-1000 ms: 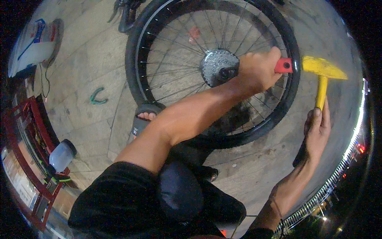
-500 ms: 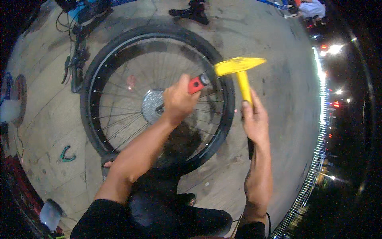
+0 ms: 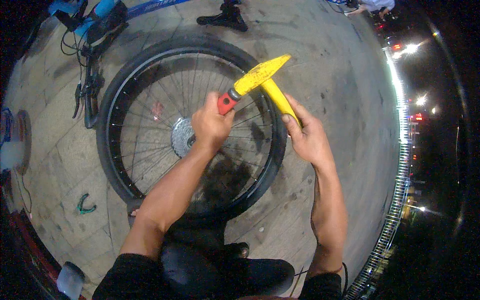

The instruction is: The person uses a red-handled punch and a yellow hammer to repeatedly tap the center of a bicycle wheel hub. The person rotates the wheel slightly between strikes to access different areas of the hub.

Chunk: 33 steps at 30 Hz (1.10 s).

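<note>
Hands observed: two, both occupied. The left hand (image 3: 212, 125) is closed around one red-handled tool (image 3: 226, 102), its lower part hidden by the fist. The right hand (image 3: 309, 137) grips one yellow hammer (image 3: 262, 75) by the handle; the hammer's head is at the tool's far end, contact not confirmable. Below both: one wheel (image 3: 104, 125), with one cassette (image 3: 181, 137) just left of the left hand. On the paving: one green tool (image 3: 86, 204), near left; one black shoe (image 3: 222, 21), far side.

Black shoe (image 3: 222, 21), probably a railing (image 3: 398, 194)
</note>
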Available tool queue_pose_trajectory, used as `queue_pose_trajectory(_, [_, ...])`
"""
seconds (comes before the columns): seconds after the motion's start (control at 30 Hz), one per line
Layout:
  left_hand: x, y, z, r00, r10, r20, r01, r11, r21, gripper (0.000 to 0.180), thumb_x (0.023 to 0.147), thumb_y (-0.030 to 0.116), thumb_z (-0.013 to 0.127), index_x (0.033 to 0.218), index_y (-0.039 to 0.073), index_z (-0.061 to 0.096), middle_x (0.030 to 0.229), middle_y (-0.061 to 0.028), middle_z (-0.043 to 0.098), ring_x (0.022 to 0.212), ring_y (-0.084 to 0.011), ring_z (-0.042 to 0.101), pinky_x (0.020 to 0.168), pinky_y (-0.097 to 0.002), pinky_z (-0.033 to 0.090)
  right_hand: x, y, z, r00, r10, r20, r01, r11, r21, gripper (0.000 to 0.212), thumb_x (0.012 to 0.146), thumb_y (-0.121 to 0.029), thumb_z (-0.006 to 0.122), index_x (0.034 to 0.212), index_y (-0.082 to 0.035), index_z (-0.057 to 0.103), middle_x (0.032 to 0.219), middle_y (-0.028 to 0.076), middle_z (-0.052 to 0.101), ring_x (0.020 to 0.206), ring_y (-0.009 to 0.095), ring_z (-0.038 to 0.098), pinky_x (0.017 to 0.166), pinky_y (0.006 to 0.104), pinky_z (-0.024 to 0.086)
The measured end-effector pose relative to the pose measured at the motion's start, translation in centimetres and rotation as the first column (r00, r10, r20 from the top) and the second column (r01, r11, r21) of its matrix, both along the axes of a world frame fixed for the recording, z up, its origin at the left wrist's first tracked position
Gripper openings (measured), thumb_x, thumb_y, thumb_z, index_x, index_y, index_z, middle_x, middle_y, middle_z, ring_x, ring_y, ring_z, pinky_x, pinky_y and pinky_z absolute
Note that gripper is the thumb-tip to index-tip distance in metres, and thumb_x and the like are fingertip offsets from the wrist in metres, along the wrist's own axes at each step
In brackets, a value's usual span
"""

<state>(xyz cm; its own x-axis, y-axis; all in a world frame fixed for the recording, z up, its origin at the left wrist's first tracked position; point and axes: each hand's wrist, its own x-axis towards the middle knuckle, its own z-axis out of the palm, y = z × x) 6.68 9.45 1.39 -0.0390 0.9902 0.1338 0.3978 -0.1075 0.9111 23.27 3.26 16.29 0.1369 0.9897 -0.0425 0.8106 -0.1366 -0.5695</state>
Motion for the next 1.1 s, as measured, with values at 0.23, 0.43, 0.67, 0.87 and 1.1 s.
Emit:
queue_pose_trajectory(0.23, [0.0,0.1,0.0,1.000,-0.023,0.005,0.023,0.999,-0.030,0.041,0.073,0.023,0.075,0.106,0.013,0.053,0.080,-0.0205,0.066,0.078,-0.0459,0.063,0.068,-0.0538,0.048,-0.5,0.4,1.1,1.000,-0.006,0.028,0.006,1.000,-0.005,0.045,0.094,-0.016,0.060,0.137,-0.007,0.052,0.131,0.020,0.059,0.122,0.030,0.058,0.100,0.0356,0.045])
queue_pose_trajectory(0.43, [0.2,0.1,0.2,0.999,-0.030,0.010,0.030,0.999,-0.024,0.041,0.074,0.023,0.075,0.105,0.011,0.052,0.080,-0.0209,0.066,0.077,-0.0459,0.062,0.067,-0.0548,0.047,0.2,0.5,1.4,0.994,0.057,0.094,-0.058,0.998,0.010,0.042,0.095,-0.015,0.059,0.136,-0.007,0.053,0.130,0.018,0.060,0.123,0.028,0.057,0.102,0.0347,0.043])
queue_pose_trajectory(0.67, [-0.4,0.2,-0.2,0.996,-0.064,0.058,0.062,0.997,0.046,0.039,0.074,0.018,0.075,0.103,0.010,0.050,0.077,-0.0209,0.064,0.077,-0.0466,0.062,0.064,-0.0533,0.049,0.5,1.0,1.0,0.994,-0.037,0.099,0.035,0.999,0.024,0.042,0.096,-0.018,0.059,0.135,-0.005,0.053,0.129,0.018,0.061,0.120,0.027,0.059,0.100,0.0343,0.044])
queue_pose_trajectory(0.87, [0.3,0.1,-0.5,0.997,-0.070,0.024,0.068,0.994,0.088,0.041,0.074,0.017,0.076,0.105,0.011,0.050,0.076,-0.0193,0.064,0.075,-0.0451,0.063,0.062,-0.0541,0.048,0.8,0.6,0.8,0.990,-0.027,0.138,0.028,1.000,-0.009,0.040,0.098,-0.012,0.054,0.136,-0.004,0.053,0.134,0.016,0.058,0.124,0.022,0.054,0.105,0.0326,0.039])
queue_pose_trajectory(1.1, [-0.3,0.9,-0.3,0.999,-0.038,0.003,0.038,0.999,-0.016,0.043,0.074,0.018,0.075,0.107,0.010,0.050,0.086,-0.0196,0.065,0.080,-0.0439,0.063,0.069,-0.0538,0.048,-0.2,1.7,0.9,0.995,-0.097,0.008,0.097,0.986,-0.132,0.041,0.098,-0.013,0.055,0.138,-0.005,0.052,0.120,0.011,0.064,0.099,0.014,0.059,0.088,0.0271,0.046])
